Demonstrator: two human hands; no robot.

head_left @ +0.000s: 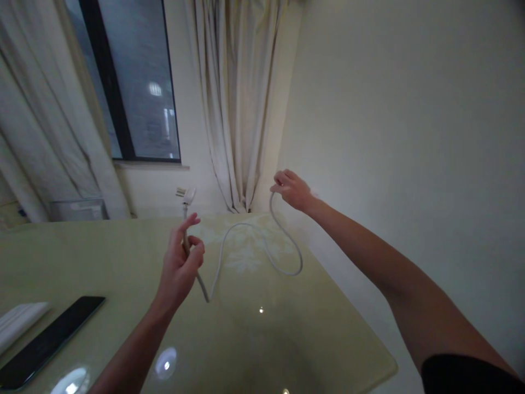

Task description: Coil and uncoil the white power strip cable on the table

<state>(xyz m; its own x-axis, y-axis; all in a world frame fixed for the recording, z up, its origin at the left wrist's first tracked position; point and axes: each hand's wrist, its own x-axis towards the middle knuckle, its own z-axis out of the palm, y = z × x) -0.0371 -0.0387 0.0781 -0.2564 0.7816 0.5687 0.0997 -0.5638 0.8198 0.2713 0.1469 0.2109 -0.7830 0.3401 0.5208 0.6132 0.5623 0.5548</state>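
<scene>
My left hand (182, 262) is raised over the glossy pale green table (266, 339), fingers pinched on a white cable (246, 241) just below its plug (186, 194), which points upward. From that pinch the cable sags down, loops over the table and rises to my right hand (292, 189). That hand is stretched out toward the far corner near the curtain and is closed on the cable's other part.
A dark phone (49, 339) lies at the table's left front, beside a white folded object (18, 323). Beyond the table are a window (135, 82), pale curtains (238, 104) and a plain wall (410, 137) on the right.
</scene>
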